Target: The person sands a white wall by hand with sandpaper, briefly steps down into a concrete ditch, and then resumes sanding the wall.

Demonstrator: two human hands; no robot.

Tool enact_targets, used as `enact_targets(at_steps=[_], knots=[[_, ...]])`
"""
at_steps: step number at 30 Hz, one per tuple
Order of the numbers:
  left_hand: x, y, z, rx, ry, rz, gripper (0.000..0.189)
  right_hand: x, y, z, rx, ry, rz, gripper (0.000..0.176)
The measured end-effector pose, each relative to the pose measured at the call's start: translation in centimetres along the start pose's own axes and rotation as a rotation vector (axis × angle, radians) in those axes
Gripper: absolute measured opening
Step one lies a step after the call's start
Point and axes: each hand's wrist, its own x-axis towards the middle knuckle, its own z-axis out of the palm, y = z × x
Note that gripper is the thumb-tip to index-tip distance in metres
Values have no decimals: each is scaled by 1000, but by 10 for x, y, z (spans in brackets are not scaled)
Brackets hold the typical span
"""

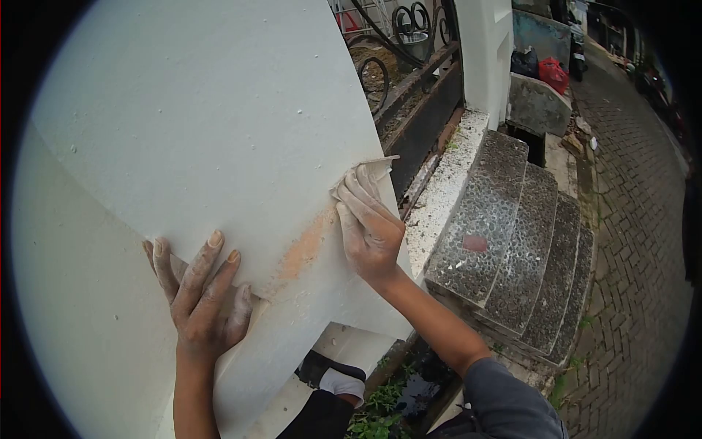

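Observation:
My right hand (369,219), dusted with white powder, presses a folded piece of sandpaper (380,168) against the white wall (212,110) near its right edge. Below and left of that hand, an orange-brown patch (303,247) shows on the wall surface. My left hand (206,296), also dusty, has its fingers spread and rests at the wall's lower ledge. A thin flat piece shows behind its fingers; I cannot make out whether the hand holds it.
Stone steps (504,241) lie to the right, beside a brick-paved lane (636,219). A dark metal gate (420,95) stands behind the wall's edge. My shoe (329,369) is on a white ledge above a ditch with plants (387,399). A red bag (553,74) sits farther back.

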Motion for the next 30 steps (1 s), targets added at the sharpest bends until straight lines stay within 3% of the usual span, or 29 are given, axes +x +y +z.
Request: enact_targets(at_steps=[1, 5, 6, 7, 9, 11, 13, 15, 16, 17, 19, 21, 23, 25, 26, 29, 30], knots=[[1, 1, 1, 2, 9, -3, 33, -10, -10, 1, -24, -80, -85, 18], [-1, 0, -1, 27, -13, 6, 33, -14, 4, -4, -22, -86, -175, 17], [0, -1, -1, 32, -14, 8, 33, 5, 24, -4, -66, 83, -46, 16], [0, 0, -2, 34, -21, 6, 33, 22, 26, -7, 107, 188, 219, 17], [1, 1, -1, 36, -7, 9, 34, 4, 11, 10, -18, 165, 102, 20], [4, 1, 1, 37, 12, 11, 34, -38, -33, 12, 91, -108, -30, 21], [2, 0, -1, 32, 6, 7, 34, -57, -33, 4, 198, -315, -154, 21], [1, 0, -1, 27, 3, 9, 33, -32, 11, -4, -27, -54, -120, 19], [0, -1, -1, 27, 0, 5, 32, -12, 31, -9, -74, 98, 21, 17], [1, -1, -1, 20, 12, 11, 32, -3, 37, -16, 151, 133, 345, 16], [6, 1, 3, 2, 46, 19, 31, -18, 20, 4, -62, 186, 138, 17], [5, 1, 3, 35, 48, 29, 31, -51, -24, 8, 82, -87, -16, 17], [4, 1, 3, 51, 39, 41, 30, -58, -22, 1, 160, -230, -117, 17], [3, 1, 2, 60, 35, 34, 28, -33, 19, -3, -20, 20, -98, 16], [5, 0, 2, 55, 32, 38, 28, -16, 29, -6, 0, 127, 69, 16], [6, 1, 3, 42, 24, 27, 26, -24, 7, 10, -48, 190, 94, 16], [5, 2, 2, 49, 26, 26, 26, -40, -17, 11, 31, 30, 19, 15]])
